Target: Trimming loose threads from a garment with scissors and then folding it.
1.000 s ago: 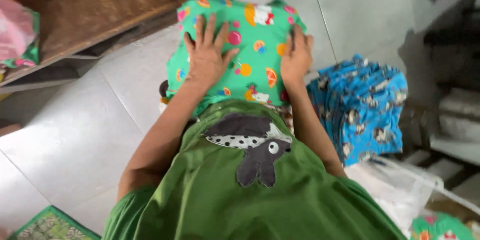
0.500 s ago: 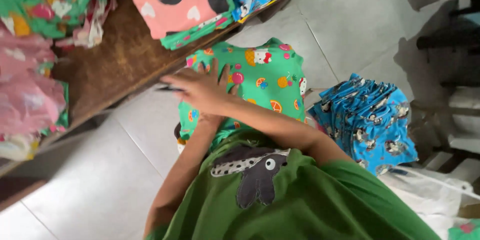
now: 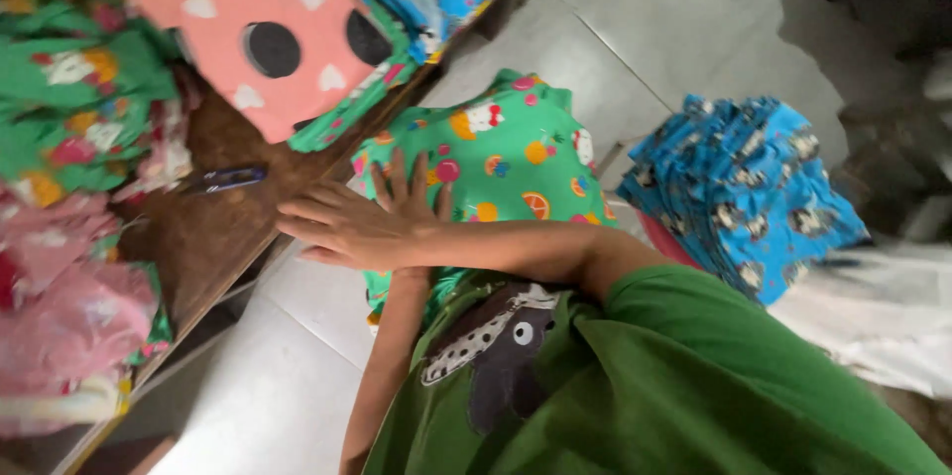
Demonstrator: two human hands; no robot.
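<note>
- Fingers [image 3: 307, 217] of the right hand [image 3: 352, 229] are seen spread flat and open, gripping nothing, stretched toward nine o'clock above the edge of the wooden surface [image 3: 223, 237].
- Beneath that hand the left hand [image 3: 407, 199] is laid palm down, its fingers [image 3: 421, 173] splayed toward twelve o'clock and pressed on the green cloth; nothing is gripped by it either.
- The two forearms are crossed, the right one lying over the left wrist.
- A green cloth [image 3: 506, 153] printed with fruit and small cartoon figures is found folded on a pile on the tiled floor [image 3: 645, 29], just at one o'clock from the hands and touched by the left palm.
- A blue pen [image 3: 228, 178] is seen lying on the wooden surface at ten o'clock from the right hand, near the fingertips but apart from them.
- A pink cloth [image 3: 263, 39] with white hearts and dark round patches is spread on the surface at eleven o'clock, partly over a green edge of cloth.
- A stack of blue printed cloths [image 3: 744, 182] is set on the floor at three o'clock, well apart from the hands.
- Pink and green cloths [image 3: 69, 267] are heaped along the surface at nine o'clock.
- A green shirt [image 3: 635, 386] with a dark animal patch is worn by the person and fills the view at six o'clock.
</note>
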